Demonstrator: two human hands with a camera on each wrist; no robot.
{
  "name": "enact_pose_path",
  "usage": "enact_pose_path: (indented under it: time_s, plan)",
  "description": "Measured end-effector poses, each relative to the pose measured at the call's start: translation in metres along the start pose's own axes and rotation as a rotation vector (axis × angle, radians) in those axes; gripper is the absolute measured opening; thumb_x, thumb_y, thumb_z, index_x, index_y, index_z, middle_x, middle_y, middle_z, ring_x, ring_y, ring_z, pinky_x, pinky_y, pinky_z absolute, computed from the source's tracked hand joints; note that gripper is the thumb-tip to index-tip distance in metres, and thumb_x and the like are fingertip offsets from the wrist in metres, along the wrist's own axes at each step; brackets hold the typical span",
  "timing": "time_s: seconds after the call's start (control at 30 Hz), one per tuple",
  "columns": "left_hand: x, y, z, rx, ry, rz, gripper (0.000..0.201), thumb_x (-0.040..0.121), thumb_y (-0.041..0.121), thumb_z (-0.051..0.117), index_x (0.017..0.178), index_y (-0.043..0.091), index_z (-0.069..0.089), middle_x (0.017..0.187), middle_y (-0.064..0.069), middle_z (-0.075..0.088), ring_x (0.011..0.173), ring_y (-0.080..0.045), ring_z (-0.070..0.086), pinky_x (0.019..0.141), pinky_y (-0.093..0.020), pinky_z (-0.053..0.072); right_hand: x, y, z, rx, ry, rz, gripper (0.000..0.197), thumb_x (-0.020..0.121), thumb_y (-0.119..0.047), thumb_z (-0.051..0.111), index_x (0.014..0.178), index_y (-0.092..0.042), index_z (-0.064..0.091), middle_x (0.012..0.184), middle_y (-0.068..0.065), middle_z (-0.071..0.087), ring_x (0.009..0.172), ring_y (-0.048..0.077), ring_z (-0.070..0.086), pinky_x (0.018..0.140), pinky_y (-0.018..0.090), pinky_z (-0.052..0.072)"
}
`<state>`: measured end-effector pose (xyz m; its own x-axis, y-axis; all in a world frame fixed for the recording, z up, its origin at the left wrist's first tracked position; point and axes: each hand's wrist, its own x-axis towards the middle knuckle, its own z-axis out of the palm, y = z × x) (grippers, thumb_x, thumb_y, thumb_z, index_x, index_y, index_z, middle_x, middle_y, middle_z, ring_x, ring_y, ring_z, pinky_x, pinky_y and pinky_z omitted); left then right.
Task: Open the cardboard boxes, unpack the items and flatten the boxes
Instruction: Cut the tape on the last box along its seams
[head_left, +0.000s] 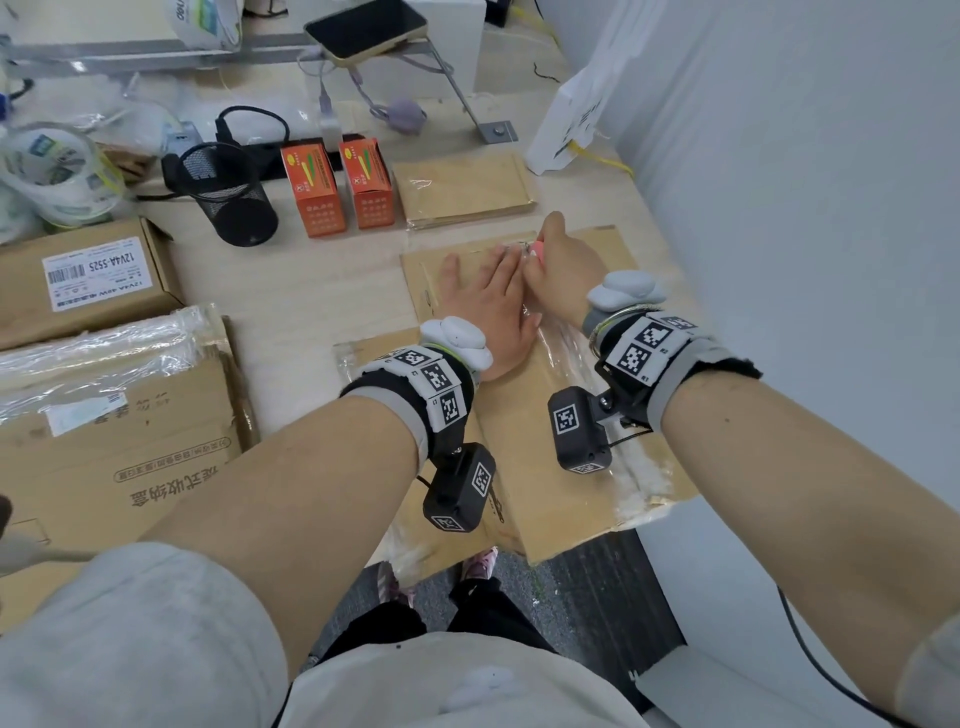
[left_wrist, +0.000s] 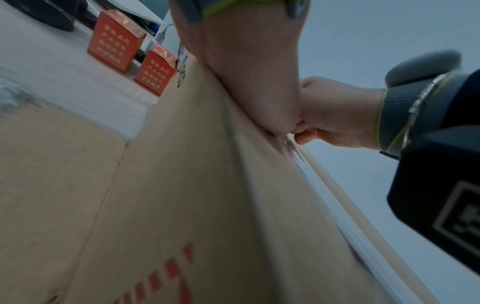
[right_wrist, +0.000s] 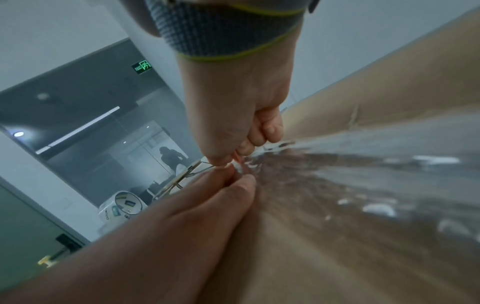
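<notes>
Your right hand (head_left: 563, 260) is fisted round a small pink cutter (head_left: 538, 253) at the tape seam; your left hand (head_left: 491, 306) lies flat just beside it, pinning the big box (head_left: 561, 431). Beyond lies one flattened box (head_left: 467, 189); left, two sealed boxes (head_left: 83, 283) wait.

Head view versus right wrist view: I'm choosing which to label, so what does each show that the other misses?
Only the head view shows the two orange cartons, the mesh pen cup and the labelled box. Only the right wrist view shows the green exit sign and the right hand's curled fingers from below. Both show the left hand flat on the taped cardboard box beside the right hand, gripping a pink tool.
</notes>
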<state>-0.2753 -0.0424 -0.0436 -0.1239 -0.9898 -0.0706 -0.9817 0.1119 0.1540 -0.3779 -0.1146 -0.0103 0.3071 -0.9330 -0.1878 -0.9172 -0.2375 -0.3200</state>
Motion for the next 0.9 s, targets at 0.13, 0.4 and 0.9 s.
enact_pose_path:
  time_s: [0.13,0.4,0.9]
  plan:
    - [-0.001,0.000,0.000,0.013,-0.011,-0.006,0.066,0.099,0.045,0.025,0.154,0.013,0.007,0.161,-0.001,0.008,0.148,-0.017,0.003,0.115,-0.055,0.001,-0.005,-0.001,0.007,-0.009,0.014,0.029,0.030,0.099,-0.027,0.034,0.119,-0.004,0.034,0.089,0.013,0.059,0.072,0.029,0.054,0.062,0.034,0.035]
    - [0.001,-0.001,0.002,0.018,-0.002,-0.009,0.065,0.099,0.046,0.025,0.154,0.013,0.010,0.161,-0.001,0.009,0.148,-0.016,0.004,0.115,-0.057,0.004,-0.006,0.000,0.004,0.019,-0.010,0.022,0.033,0.099,-0.026,0.035,0.121,-0.003,0.032,0.104,0.013,0.062,0.086,0.033,0.061,0.071,0.039,0.046]
    - [0.002,0.001,0.003,0.036,-0.019,-0.023,0.065,0.098,0.042,0.023,0.154,0.014,0.007,0.161,0.000,0.008,0.148,-0.016,0.001,0.115,-0.058,0.003,-0.010,-0.005,0.010,-0.070,-0.029,0.124,0.038,0.100,-0.027,0.032,0.131,-0.004,0.028,0.087,0.011,0.055,0.072,0.027,0.052,0.063,0.033,0.034]
